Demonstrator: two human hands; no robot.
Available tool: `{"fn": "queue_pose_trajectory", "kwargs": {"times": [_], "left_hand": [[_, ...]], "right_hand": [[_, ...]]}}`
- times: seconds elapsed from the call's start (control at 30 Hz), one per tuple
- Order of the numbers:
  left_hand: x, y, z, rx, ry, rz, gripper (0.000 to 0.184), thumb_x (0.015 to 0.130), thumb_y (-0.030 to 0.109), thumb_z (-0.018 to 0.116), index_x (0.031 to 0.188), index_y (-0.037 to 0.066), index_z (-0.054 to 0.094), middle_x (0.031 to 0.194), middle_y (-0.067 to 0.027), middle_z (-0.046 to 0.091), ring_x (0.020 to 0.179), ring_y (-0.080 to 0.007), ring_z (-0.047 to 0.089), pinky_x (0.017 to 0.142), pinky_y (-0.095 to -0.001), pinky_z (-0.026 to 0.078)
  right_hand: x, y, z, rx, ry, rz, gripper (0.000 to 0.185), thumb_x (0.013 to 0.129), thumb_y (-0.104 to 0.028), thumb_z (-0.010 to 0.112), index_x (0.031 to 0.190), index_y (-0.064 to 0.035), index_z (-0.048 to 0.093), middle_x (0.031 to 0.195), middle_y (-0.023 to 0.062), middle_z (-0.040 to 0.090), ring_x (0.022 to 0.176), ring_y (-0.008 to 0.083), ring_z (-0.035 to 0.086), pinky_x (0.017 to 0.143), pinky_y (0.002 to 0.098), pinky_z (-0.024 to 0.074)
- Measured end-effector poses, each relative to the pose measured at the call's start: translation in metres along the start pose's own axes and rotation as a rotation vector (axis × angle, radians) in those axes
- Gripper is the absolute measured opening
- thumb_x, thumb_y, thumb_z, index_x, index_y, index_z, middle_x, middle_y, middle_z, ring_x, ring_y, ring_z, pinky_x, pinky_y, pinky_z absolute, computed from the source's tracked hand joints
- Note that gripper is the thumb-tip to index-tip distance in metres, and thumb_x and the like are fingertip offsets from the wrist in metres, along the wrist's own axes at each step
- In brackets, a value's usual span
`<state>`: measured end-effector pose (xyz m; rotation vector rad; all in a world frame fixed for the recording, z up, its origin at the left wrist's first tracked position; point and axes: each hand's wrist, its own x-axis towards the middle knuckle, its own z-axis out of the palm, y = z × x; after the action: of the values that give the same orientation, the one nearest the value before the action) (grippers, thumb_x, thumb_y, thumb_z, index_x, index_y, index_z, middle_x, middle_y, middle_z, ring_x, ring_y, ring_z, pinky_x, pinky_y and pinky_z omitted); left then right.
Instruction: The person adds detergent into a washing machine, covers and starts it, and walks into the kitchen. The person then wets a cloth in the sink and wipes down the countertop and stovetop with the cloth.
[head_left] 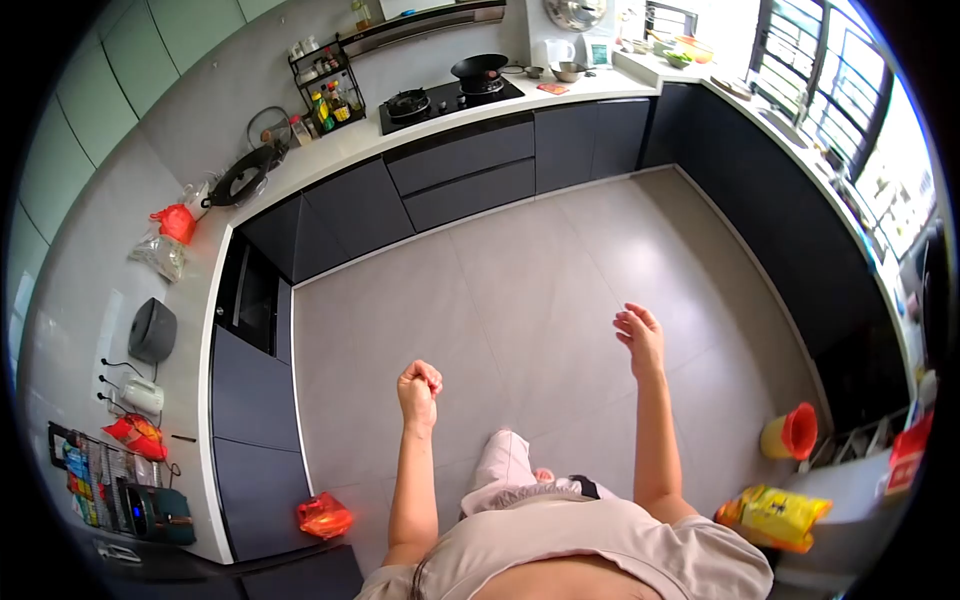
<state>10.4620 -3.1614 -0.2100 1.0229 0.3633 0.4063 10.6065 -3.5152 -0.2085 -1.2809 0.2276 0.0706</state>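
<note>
My left hand (420, 388) is curled into a fist in front of my body, above the grey tiled floor (540, 270), and nothing sticks out of it. Farther right, my right hand (640, 335) is raised with loosely bent fingers that stand apart; it holds nothing. Neither hand touches any object. One leg in light trousers (503, 460) shows below, between my forearms.
Dark cabinets (460, 175) with a white counter line three sides. A wok (480, 68) sits on the gas stove (450, 103). A red plastic bag (325, 515) lies on the floor at left. At right are a yellow-red bin (790, 435) and a yellow bag (775, 515).
</note>
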Motion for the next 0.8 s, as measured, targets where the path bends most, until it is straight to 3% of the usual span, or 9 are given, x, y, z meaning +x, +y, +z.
{"fn": "queue_pose_trajectory", "kwargs": {"times": [0.3, 0.47, 0.57, 0.8], "left_hand": [[0.301, -0.022, 0.071, 0.021, -0.013, -0.008, 0.028, 0.069, -0.012, 0.027, 0.058, 0.008, 0.042, 0.056, -0.0015, 0.041, 0.053, -0.01, 0.037, 0.045, -0.0222, 0.026], [0.459, -0.022, 0.14, 0.114, -0.097, 0.018, 0.025, 0.076, -0.009, 0.033, 0.066, 0.006, 0.05, 0.064, -0.0023, 0.051, 0.057, -0.0098, 0.042, 0.052, -0.0214, 0.034], [0.544, -0.025, 0.183, 0.15, -0.154, -0.035, 0.023, 0.08, -0.006, 0.038, 0.068, 0.006, 0.053, 0.065, -0.0012, 0.051, 0.058, -0.0084, 0.044, 0.054, -0.021, 0.036], [0.738, -0.066, 0.251, 0.245, -0.102, -0.041, 0.014, 0.089, 0.004, 0.046, 0.09, 0.005, 0.06, 0.081, -0.0005, 0.058, 0.068, -0.0061, 0.051, 0.061, -0.0204, 0.042]], "right_hand": [[0.269, -0.011, 0.114, 0.032, 0.037, 0.026, 0.026, 0.089, -0.015, 0.055, 0.114, -0.0051, 0.055, 0.092, 0.0044, 0.063, 0.085, 0.0136, 0.062, 0.072, 0.0265, 0.0484], [0.39, -0.043, 0.136, 0.075, 0.126, -0.003, 0.024, 0.089, -0.014, 0.057, 0.111, -0.006, 0.056, 0.09, 0.0038, 0.064, 0.083, 0.0122, 0.062, 0.068, 0.0241, 0.0485], [0.463, -0.049, 0.142, 0.055, 0.177, -0.018, 0.028, 0.088, -0.016, 0.057, 0.114, -0.0057, 0.056, 0.095, 0.005, 0.063, 0.089, 0.0144, 0.061, 0.075, 0.0276, 0.0481], [0.668, -0.053, 0.19, 0.063, 0.176, 0.054, 0.026, 0.09, -0.017, 0.056, 0.113, -0.0058, 0.056, 0.094, 0.0036, 0.063, 0.088, 0.013, 0.061, 0.075, 0.0273, 0.0476]]}}
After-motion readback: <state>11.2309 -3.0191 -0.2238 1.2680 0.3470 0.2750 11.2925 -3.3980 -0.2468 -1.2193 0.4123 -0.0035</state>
